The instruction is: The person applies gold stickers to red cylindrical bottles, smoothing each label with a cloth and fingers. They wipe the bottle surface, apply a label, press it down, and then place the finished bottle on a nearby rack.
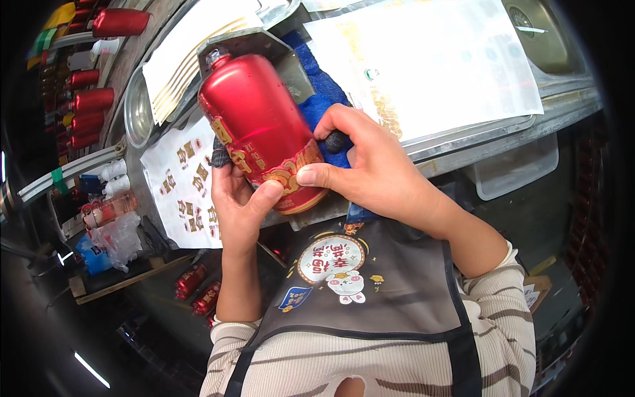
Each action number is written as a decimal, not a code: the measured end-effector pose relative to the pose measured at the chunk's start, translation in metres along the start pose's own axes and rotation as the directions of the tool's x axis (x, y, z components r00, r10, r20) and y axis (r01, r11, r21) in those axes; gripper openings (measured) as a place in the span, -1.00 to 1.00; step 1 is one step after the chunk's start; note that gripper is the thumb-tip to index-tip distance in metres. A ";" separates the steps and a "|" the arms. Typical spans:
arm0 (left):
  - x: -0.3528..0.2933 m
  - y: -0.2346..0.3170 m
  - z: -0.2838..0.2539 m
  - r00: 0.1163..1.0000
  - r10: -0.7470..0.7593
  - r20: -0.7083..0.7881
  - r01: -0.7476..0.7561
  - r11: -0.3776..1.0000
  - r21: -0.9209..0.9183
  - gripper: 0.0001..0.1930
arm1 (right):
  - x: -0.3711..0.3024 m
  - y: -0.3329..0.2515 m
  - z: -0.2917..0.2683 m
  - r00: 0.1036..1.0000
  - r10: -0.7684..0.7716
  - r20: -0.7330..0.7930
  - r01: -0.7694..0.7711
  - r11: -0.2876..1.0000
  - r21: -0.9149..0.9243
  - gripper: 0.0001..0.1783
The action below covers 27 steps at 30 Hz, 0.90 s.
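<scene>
A glossy red bottle (254, 99) with a clear, threaded neck lies tilted on a metal holder (296, 74), its neck pointing up and away from me. Gold and red decals (291, 171) wrap its lower part. My left hand (238, 212) grips the bottle's lower left side, thumb laid on the decal near the base. From the right, my right hand (383, 169) presses its thumb on the decal's edge, its other fingers curled beside the bottle. Black covers show on fingertips of both hands. A blue cloth (322, 78) lies beside the bottle, next to my right hand.
A sheet of small gold decals (182, 188) lies left of the bottle, and large white sheets (456, 59) cover the bench at right. A metal basin (549, 40) stands far right. Several red bottles (94, 99) line the left side. A translucent bin (519, 173) sits below the bench edge.
</scene>
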State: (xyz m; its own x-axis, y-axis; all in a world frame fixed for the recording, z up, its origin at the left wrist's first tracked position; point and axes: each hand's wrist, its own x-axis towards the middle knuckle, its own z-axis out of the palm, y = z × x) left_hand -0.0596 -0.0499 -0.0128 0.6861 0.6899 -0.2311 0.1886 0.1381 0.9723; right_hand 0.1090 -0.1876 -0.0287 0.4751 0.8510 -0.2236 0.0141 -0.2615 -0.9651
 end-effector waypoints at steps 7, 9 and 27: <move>0.000 0.000 0.001 1.000 0.001 0.000 -0.001 1.000 -0.016 -0.17 | 0.013 -0.002 -0.005 0.992 0.103 0.067 -0.110 0.987 0.119 -0.56; 0.001 0.000 0.001 1.000 0.002 0.009 -0.002 1.000 -0.025 -0.17 | 0.016 0.002 -0.003 0.996 0.075 0.048 -0.080 0.991 0.107 -0.56; 0.002 0.002 0.007 0.999 0.034 0.008 -0.034 0.997 0.067 -0.13 | 0.024 0.012 -0.007 0.993 0.033 0.114 -0.047 0.992 0.116 -0.72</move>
State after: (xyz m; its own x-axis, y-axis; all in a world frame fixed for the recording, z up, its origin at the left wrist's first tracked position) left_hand -0.0530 -0.0526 -0.0117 0.6973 0.6887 -0.1986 0.2118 0.0666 0.9750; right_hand 0.1269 -0.1732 -0.0444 0.3723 0.8881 -0.2697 -0.1098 -0.2464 -0.9629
